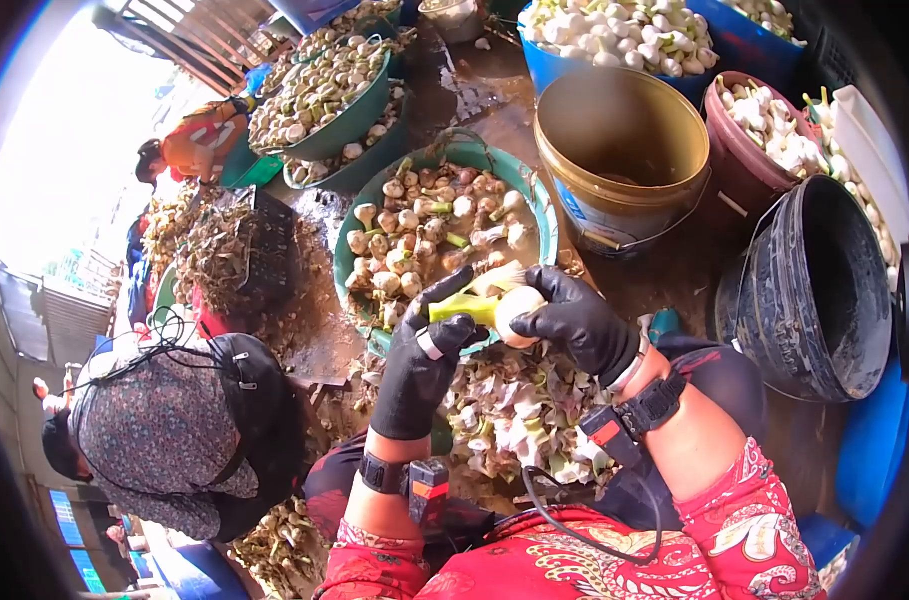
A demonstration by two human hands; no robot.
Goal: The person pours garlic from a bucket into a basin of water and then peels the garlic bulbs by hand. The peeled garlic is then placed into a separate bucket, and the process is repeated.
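Between my two black-gloved hands is a white garlic bulb (519, 312) with a short green stem pointing left. My left hand (429, 340) is closed around the stem end. My right hand (579, 322) grips the round bulb from the right, its thumb and fingers pressed on it. Just beyond my hands stands a green tub (548, 225) holding water and many unpeeled garlic bulbs (399, 260). Below my hands, a heap of peeled garlic skins (519, 415) lies near my knees.
An open gold-rimmed bucket (619, 215) stands beyond my right hand, with a black bucket (814, 290) farther right. Blue tub (544, 65) and maroon bucket (739, 125) hold white garlic. A person in a patterned hat (164, 430) sits close at left; another person (199, 140) works farther off.
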